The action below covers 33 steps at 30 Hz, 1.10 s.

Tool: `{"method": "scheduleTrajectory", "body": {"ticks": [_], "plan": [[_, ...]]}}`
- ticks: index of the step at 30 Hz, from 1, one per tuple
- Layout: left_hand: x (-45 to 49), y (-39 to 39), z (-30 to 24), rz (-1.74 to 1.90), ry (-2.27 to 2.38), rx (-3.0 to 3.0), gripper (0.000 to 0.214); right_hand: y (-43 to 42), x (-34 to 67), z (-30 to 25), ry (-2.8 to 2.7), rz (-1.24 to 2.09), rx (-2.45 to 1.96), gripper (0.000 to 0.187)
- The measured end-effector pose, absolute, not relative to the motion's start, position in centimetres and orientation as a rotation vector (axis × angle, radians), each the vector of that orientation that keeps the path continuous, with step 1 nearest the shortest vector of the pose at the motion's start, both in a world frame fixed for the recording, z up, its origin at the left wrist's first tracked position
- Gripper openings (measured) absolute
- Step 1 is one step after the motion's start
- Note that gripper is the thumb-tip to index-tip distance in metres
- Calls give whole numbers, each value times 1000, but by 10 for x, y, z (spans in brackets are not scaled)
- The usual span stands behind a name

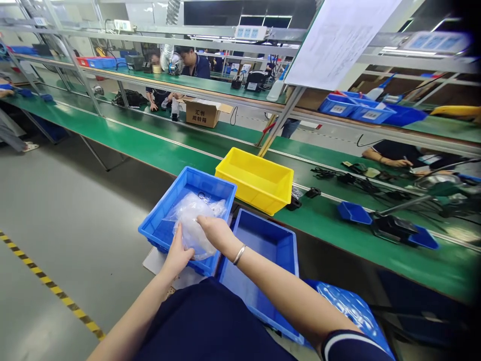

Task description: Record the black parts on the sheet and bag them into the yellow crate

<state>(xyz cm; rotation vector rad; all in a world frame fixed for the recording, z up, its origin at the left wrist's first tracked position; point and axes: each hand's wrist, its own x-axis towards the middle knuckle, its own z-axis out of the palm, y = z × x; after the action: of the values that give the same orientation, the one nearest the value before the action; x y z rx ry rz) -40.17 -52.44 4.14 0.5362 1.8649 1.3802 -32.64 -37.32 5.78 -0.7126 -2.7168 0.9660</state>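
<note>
Bag [192, 223]: clear, crumpled plastic, whitish contents; over left blue bin [164, 213], grasped by left hand [180, 253] and right hand [216, 233]. Bench [158, 150]: green, long. Floor [75, 190]: grey, with striped tape [52, 286].

The cardboard box [202, 115] seems to read "汇创 周转箱" in black.

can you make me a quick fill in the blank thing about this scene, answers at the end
1. The left hand and right hand touch a clear plastic ____.
2. The large bin on the green bench is ____.
3. The bangle is on the ____ wrist.
4. The floor tape is yellow and ____.

Missing words: bag; yellow; right; black.
</note>
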Motion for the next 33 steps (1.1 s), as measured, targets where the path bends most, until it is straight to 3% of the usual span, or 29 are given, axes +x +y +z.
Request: {"method": "scheduleTrajectory", "body": {"ticks": [10,21,27,31,33], "plan": [[-419,-523,26,1280,2160,922,97,-373,-329,69,-2865,713,-634,19],[-437,-517,27,1207,2178,864,96,-363,-320,92,-2915,637,-567,32],[-441,-512,35,1221,2157,789,94,-346,-319,102,-2952,552,-556,32],[-443,-510,36,1251,2173,817,92,-344,-314,96,-3048,556,-466,20],[-441,-509,37,1256,2149,825,93,-350,-315,91,-3053,564,-434,33]]}}
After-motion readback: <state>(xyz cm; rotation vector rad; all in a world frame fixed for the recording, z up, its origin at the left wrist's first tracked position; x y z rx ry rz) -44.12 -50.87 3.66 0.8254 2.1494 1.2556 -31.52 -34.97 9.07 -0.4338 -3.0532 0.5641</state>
